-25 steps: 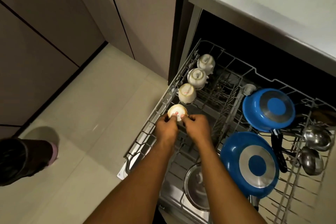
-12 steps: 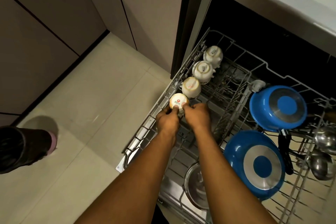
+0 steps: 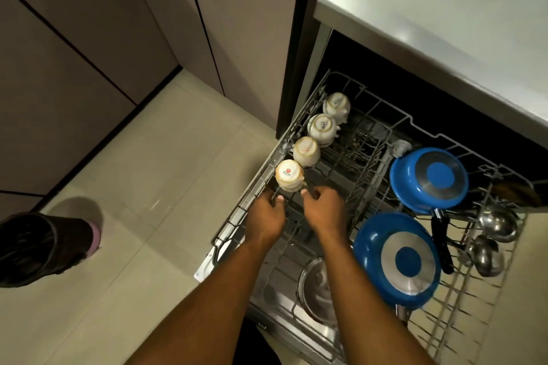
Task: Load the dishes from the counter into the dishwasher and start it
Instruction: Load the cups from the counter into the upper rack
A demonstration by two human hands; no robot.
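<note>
Several white cups stand upside down in a row along the left edge of the pulled-out dishwasher rack [image 3: 252, 195]. The nearest cup [image 3: 289, 175] has a red logo on its base. My left hand [image 3: 265, 216] and my right hand [image 3: 323, 210] hover just below that cup, fingers loosely curled, with nothing in them. Their fingertips are close to the cup's rim and the rack wires. Two blue pans lie face down on the right, one further back [image 3: 428, 179] and one nearer [image 3: 397, 261].
Two steel ladles [image 3: 492, 237] lie at the rack's right side. A steel bowl [image 3: 315, 290] sits in the lower rack beneath my arms. The counter [image 3: 444, 24] overhangs the dishwasher. A dark bin [image 3: 38, 246] stands on the tiled floor at left, beside cabinet doors.
Both hands pinched the nearest cup before. They have let go and drawn back a little toward me, leaving the cup upside down in the rack.
</note>
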